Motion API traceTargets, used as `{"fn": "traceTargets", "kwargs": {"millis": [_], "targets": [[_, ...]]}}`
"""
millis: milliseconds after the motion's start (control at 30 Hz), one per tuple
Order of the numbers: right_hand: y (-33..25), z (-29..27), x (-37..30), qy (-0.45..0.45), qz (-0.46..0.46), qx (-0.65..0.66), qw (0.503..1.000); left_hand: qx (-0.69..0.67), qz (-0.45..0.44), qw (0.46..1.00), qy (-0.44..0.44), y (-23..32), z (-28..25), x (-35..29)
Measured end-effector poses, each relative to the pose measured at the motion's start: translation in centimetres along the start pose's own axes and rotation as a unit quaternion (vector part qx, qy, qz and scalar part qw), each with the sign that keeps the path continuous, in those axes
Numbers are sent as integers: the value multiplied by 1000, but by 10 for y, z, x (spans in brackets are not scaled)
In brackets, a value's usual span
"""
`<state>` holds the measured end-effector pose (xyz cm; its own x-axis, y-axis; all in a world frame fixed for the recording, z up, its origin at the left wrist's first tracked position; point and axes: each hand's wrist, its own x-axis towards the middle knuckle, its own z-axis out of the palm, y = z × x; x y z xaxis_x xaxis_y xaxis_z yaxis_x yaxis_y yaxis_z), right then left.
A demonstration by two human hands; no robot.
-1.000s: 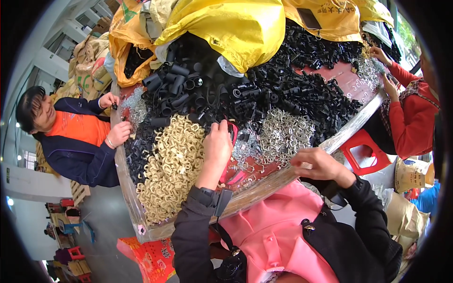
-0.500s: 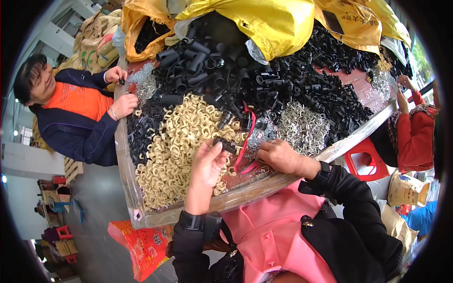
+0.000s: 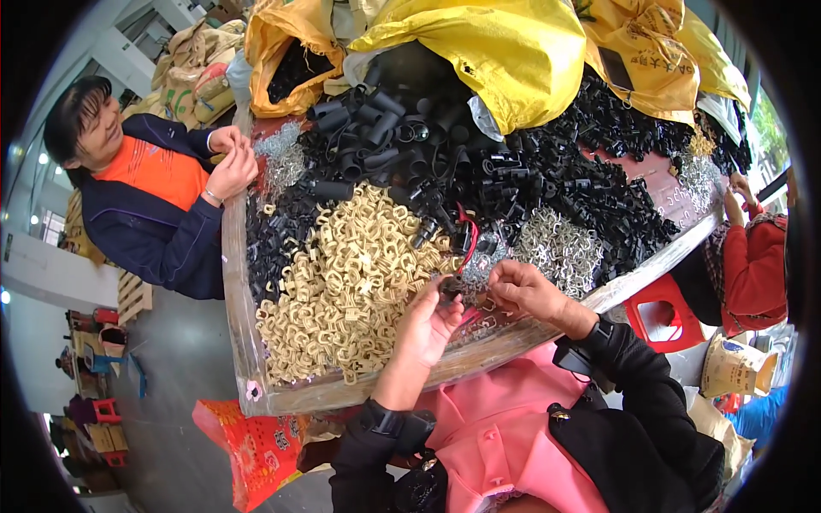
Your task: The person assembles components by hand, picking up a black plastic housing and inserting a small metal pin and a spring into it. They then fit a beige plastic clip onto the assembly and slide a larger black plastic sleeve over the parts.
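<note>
My left hand [image 3: 425, 327] pinches a small black plastic part [image 3: 450, 289] between thumb and fingers, above the table's near edge. Close by on the right, my right hand [image 3: 534, 297] has its thumb and forefinger pressed together. Whatever is between those fingertips is too small to make out. A pile of cream-coloured curved clips [image 3: 342, 282] lies beside my left hand. Past my right hand are shiny metal U-shaped pieces [image 3: 560, 250] and a small heap of silvery screw-like bits [image 3: 487, 252]. A red strap [image 3: 469, 235] lies among the parts, partly hidden by my left hand's part.
Black tubes [image 3: 376, 124] and black plastic pieces [image 3: 590, 192] cover the table's far side, below yellow sacks [image 3: 496, 60]. A raised wooden rim [image 3: 479, 355] borders the table. One person [image 3: 154, 197] works at left, another [image 3: 757, 256] at right near a red stool [image 3: 663, 312].
My left hand with the black part has moved right, closer to my right hand. My right hand has risen from the small metal bits. The whole view has shifted slightly.
</note>
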<state>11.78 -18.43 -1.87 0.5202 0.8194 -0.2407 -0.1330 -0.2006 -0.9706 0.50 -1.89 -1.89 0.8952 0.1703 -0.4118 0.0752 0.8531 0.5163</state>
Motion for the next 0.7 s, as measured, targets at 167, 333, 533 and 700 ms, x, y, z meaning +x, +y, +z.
{"fn": "traceTargets", "kwargs": {"millis": [167,333,533,700], "targets": [[-7,4,-8,-31,23,204,978,-5,-78,996,-33,-10,9,5],[-2,7,-7,-51,-27,223,973,206,-75,972,-89,-12,31,0],[-11,7,-11,-74,-43,149,985,374,60,922,-77,-19,24,2],[-2,8,-9,-85,-34,176,980,524,221,818,-84,-19,23,1]]}}
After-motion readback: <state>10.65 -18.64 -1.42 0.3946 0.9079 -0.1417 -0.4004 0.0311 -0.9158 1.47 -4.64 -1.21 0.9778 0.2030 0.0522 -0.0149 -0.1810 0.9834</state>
